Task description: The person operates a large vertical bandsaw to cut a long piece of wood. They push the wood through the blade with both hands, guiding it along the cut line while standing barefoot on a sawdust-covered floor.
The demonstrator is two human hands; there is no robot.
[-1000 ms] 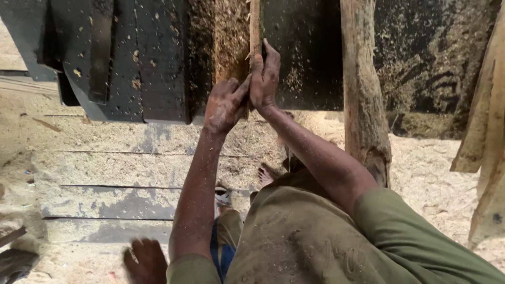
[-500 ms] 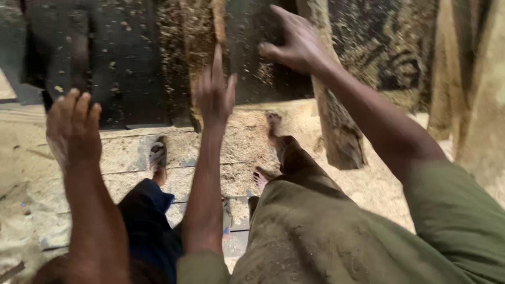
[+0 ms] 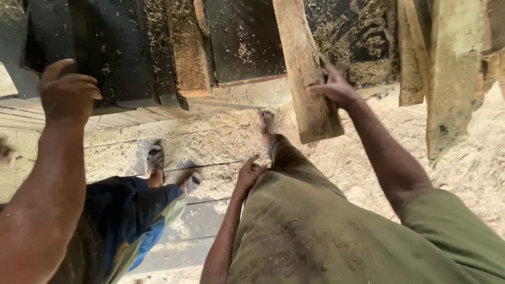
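Right hand (image 3: 336, 89) grips the plank (image 3: 307, 73), which leans upright over the sawdust floor (image 3: 221, 139). Left hand (image 3: 248, 173) hangs loosely curled, empty, beside the thigh. A co-worker's hand (image 3: 67, 92) is at far left.

Under my right hand (image 3: 336, 89) the plank (image 3: 307, 68) is rough, matt wood; below it, floor (image 3: 221, 142) boards lie powdered with sawdust.
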